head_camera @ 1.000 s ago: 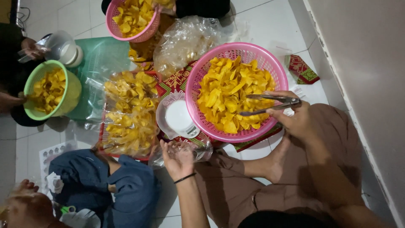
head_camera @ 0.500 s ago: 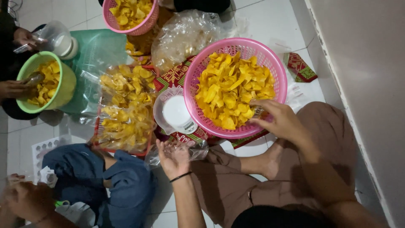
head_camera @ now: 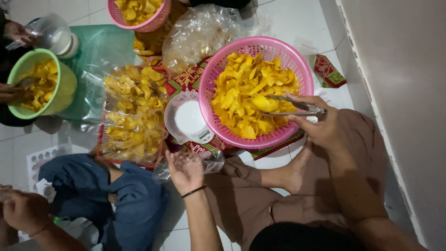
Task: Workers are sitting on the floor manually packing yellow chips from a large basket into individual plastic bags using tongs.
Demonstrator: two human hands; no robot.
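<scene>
My right hand (head_camera: 320,123) grips metal tongs (head_camera: 290,107) whose tips lie over the yellow chips (head_camera: 246,93) in a round pink basket (head_camera: 297,65). My left hand (head_camera: 185,169) holds a clear plastic bag (head_camera: 204,160) open, just below a small white kitchen scale (head_camera: 188,121) that stands left of the basket. I sit on the floor with brown trousers (head_camera: 241,195) and a bare foot (head_camera: 290,174) under the basket's near rim.
Filled clear bags of chips (head_camera: 132,114) lie left of the scale. Another person's hands work at a green bowl of chips (head_camera: 39,88) at far left. A second pink basket (head_camera: 139,14) and a large plastic bag (head_camera: 200,35) sit at the top. A wall (head_camera: 399,93) runs along the right.
My right hand drew back from the chips toward the basket's right rim, and the tongs show again, pointing left over the chips. My left hand stayed on the bag.
</scene>
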